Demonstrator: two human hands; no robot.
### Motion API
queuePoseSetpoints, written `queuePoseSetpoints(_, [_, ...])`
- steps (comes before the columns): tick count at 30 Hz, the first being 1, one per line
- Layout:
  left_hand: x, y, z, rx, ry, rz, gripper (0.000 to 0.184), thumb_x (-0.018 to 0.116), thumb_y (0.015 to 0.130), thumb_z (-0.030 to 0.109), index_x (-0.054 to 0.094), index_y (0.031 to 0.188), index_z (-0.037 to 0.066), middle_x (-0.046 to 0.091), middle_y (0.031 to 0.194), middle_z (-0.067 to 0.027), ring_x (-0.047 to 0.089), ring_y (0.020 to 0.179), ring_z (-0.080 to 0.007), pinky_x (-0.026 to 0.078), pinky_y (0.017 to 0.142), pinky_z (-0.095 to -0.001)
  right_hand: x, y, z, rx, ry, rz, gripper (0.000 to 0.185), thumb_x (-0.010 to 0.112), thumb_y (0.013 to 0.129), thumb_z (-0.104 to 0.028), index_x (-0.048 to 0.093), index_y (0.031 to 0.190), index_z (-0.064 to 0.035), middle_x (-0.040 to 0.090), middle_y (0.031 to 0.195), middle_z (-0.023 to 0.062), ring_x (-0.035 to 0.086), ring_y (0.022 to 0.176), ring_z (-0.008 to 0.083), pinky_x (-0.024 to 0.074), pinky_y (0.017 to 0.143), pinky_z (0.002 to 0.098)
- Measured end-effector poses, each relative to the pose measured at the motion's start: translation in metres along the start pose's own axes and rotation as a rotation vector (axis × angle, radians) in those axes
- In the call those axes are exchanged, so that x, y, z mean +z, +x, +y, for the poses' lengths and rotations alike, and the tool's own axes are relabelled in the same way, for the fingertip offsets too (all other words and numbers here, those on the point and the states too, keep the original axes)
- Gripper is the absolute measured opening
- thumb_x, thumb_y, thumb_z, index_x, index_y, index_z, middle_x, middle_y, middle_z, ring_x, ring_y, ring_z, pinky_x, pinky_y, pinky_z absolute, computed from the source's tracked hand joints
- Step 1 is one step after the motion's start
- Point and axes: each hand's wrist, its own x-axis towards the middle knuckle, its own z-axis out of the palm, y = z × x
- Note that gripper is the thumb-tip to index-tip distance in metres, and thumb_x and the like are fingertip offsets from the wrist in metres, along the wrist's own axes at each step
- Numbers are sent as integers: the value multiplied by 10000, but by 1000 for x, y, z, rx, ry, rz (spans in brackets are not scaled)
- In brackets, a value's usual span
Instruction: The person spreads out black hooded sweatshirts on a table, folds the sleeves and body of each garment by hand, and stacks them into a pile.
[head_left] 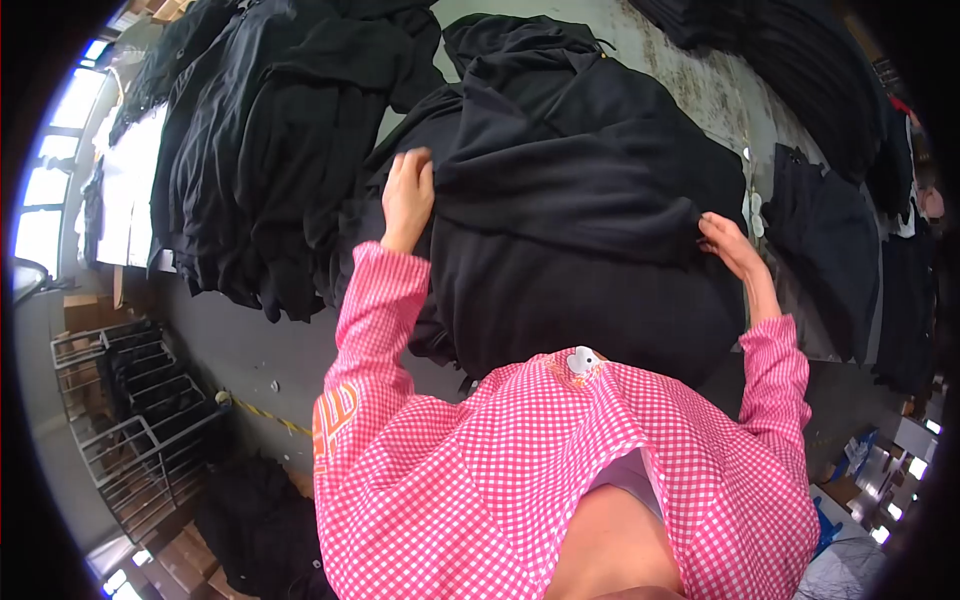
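A black sweatshirt (pixel 590 290) lies spread on the table in front of me, with a thick fold of its fabric (pixel 570 185) running across the middle. At the left end of that fold is my left hand (pixel 408 195), fingers bent and fingertips blurred; whether they grip the cloth I cannot tell. My right hand (pixel 732 245) is at the fold's right end, its thumb and fingers closed on the fabric edge. Near the top of the garment a short cord end (pixel 606 47) shows.
A heap of black garments (pixel 270 150) hangs over the table's left edge. More dark garments (pixel 800 80) lie at the back right, and a dark piece (pixel 825 230) beside my right hand. A metal rack (pixel 150 430) stands on the floor at left, near dark cloth (pixel 260 525).
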Motion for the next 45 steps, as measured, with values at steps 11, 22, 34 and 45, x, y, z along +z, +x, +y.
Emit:
queuePoseSetpoints(11, [16, 144, -32, 141, 290, -611, 265, 540, 683, 17, 636, 927, 56, 643, 827, -96, 619, 779, -274, 487, 694, -349, 87, -64, -28, -341, 50, 205, 133, 587, 863, -129, 550, 971, -61, 538, 844, -41, 451, 724, 38, 356, 688, 161])
queuePoseSetpoints(22, [0, 153, -157, -253, 154, -196, 203, 495, 738, 70, 650, 868, 81, 622, 814, -93, 579, 712, -234, 474, 660, -311, 54, -14, -40, -242, -122, 250, 140, 590, 866, -143, 551, 960, -47, 519, 808, -47, 414, 694, 34, 343, 646, 170])
queuePoseSetpoints(34, [4, 118, -84, 330, 520, -241, 135, 596, 752, 123, 627, 881, 96, 638, 827, -56, 599, 788, -230, 468, 710, -338, 51, 3, -45, -392, -152, 329, 186, 591, 880, -176, 588, 982, -21, 561, 782, -20, 486, 719, 49, 379, 667, 170])
queuePoseSetpoints(45, [-47, -88, -27, -717, -751, -675, 209, 580, 893, 168, 572, 1036, 14, 605, 845, -54, 574, 705, -99, 465, 617, -186, 41, 19, 17, -583, -784, 850, 227, 585, 873, -172, 580, 1058, -41, 597, 1036, 95, 580, 915, 216, 449, 806, 306])
